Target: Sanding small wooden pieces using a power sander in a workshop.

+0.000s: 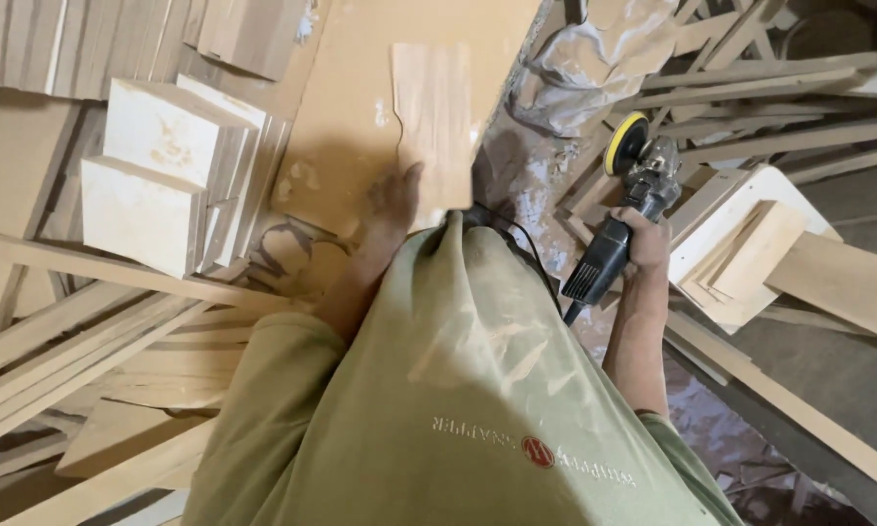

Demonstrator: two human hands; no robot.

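Note:
My left hand (392,203) rests on the near edge of a pale cut wooden piece (436,117) that lies on a large brown board (360,88). Whether the fingers grip the piece or only press on it I cannot tell, as the hand is blurred. My right hand (646,242) holds a black angle grinder (621,214) by its body, off to the right of the board. The grinder's yellow sanding pad (624,142) points away from me and touches nothing. Its black cable (526,244) runs back toward my green shirt.
Stacks of pale square wooden blocks (161,170) stand at the left. Long wooden strips (88,331) lie at lower left. At the right sit more flat cut pieces (740,253) and long planks (799,136). Crumpled plastic sheeting (594,58) lies beyond the board.

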